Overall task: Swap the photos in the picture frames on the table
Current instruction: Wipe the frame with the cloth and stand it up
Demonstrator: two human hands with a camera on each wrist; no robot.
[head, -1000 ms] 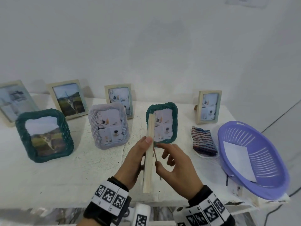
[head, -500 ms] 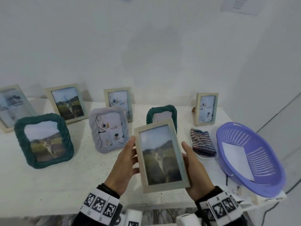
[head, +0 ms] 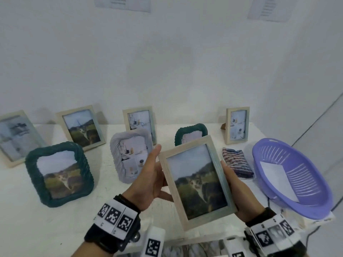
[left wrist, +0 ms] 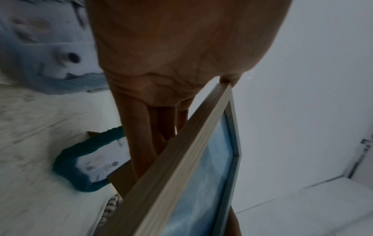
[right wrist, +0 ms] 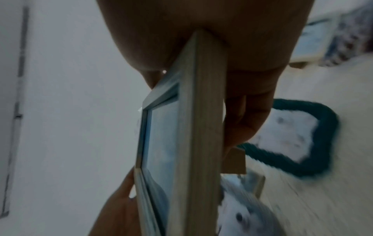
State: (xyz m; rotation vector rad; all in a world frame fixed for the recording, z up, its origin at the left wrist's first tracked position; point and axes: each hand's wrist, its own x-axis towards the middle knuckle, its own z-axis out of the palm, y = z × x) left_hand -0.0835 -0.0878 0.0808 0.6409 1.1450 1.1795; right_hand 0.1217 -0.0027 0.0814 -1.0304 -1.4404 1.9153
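At the far left edge of the white surface [head: 22, 210] a pale wooden frame with a grey-blue photo [head: 15, 137] leans back near the wall. Just in front of it, toward the near edge, stands a dark green ribbed frame [head: 59, 173] holding a landscape photo with a cat. Behind that, along the back edge, a second pale frame [head: 81, 127] shows a similar landscape. Further right, a lilac ribbed frame [head: 130, 154] stands mid-surface, partly covering a pale frame with a room photo [head: 139, 123] behind it.

The left hand [head: 150, 182] grips the left side of a light wooden frame [head: 196, 180] held above the near edge of the surface, tilted, its cat landscape photo [head: 198, 182] facing the person. The thumb lies along the frame's left rim; in the left wrist view the fingers [left wrist: 141, 135] reach behind the frame's back. The right hand [head: 239, 191] holds the right side, its thumb on the front rim, and the right wrist view shows its fingers [right wrist: 246, 121] curled behind the back. Both hands are clamped on the frame.

Behind the held frame a second dark green frame [head: 191, 132] stands partly hidden. To its right a folded striped cloth [head: 237, 164] lies flat, with a small pale frame [head: 237, 125] at the back edge beyond it. At the right edge sits a purple plastic basket [head: 306, 182] containing a white sheet [head: 276, 177].
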